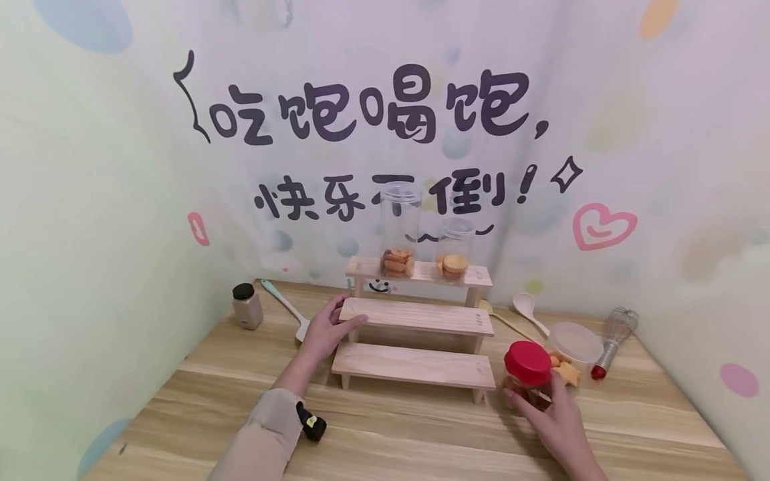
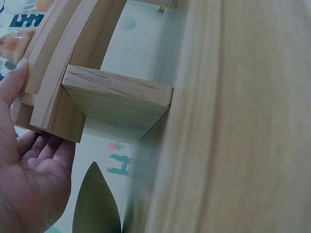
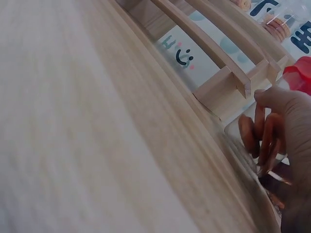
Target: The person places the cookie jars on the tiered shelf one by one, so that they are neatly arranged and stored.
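Note:
A three-step wooden display stand (image 1: 415,317) stands on the table. My left hand (image 1: 329,327) holds the left end of its middle step, thumb over the board; in the left wrist view the fingers (image 2: 46,148) reach round the board's end. At the stand's right, my right hand (image 1: 556,414) grips a clear jar with a red lid (image 1: 528,363). Ring-shaped brown snacks (image 3: 265,136) show through its wall in the right wrist view. On the top step stand a tall clear jar (image 1: 400,227) and a shorter one (image 1: 455,250), both holding round biscuits.
Behind the red-lidded jar sits a container with a translucent lid (image 1: 575,342) and orange snacks. A whisk (image 1: 615,342), a pale spoon (image 1: 529,310) and a yellow-handled utensil (image 1: 511,324) lie at right. A black-capped shaker (image 1: 247,307) and a spatula (image 1: 283,300) are at left.

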Demonstrator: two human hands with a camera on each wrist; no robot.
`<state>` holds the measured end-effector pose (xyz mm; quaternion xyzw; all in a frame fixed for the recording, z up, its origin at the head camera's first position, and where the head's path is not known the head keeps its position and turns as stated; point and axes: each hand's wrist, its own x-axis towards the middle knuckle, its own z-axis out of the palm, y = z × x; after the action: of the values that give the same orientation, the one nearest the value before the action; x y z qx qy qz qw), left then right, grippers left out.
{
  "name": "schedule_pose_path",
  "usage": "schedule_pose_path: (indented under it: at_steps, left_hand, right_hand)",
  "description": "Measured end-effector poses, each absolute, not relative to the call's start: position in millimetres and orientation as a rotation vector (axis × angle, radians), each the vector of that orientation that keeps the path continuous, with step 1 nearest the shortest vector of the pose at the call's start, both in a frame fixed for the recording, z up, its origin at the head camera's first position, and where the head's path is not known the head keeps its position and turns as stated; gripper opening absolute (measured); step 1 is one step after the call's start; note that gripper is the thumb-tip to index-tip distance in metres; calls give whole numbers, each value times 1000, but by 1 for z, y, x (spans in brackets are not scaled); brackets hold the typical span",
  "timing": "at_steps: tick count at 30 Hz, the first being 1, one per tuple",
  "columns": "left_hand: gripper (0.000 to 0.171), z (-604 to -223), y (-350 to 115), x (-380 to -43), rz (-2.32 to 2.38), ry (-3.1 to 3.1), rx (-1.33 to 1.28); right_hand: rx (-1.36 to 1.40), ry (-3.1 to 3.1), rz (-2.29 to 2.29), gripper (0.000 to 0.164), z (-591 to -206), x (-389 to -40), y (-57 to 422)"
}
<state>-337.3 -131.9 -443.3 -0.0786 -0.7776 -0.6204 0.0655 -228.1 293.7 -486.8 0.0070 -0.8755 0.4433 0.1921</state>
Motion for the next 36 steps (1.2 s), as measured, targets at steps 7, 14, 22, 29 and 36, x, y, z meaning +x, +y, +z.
schedule_pose_path:
  at_steps: [7,14,22,29,36]
  left_hand:
    - [77,-442,-133,-339,-1877,-2344,-239]
    - [78,-443,-135,-341,-1880,-2339,-246]
    - [80,-444,-133,-339,-1889,-2324,-270]
    - [77,-447,-132,-338,-1936,-2283,-281]
    - [80,-448,-133,-341,-1938,-2293,-247]
  right_hand:
    - [68,-2168,1241,80,-482,-224,283]
    - [655,-1715,1316,81,-480,-226,235]
    - [1030,-1570,1235,68,-463,-227,147]
    - [1059,-1558,1503,68,-457,-228,100]
    - [904,-1585,1515,69,-435,-256,92]
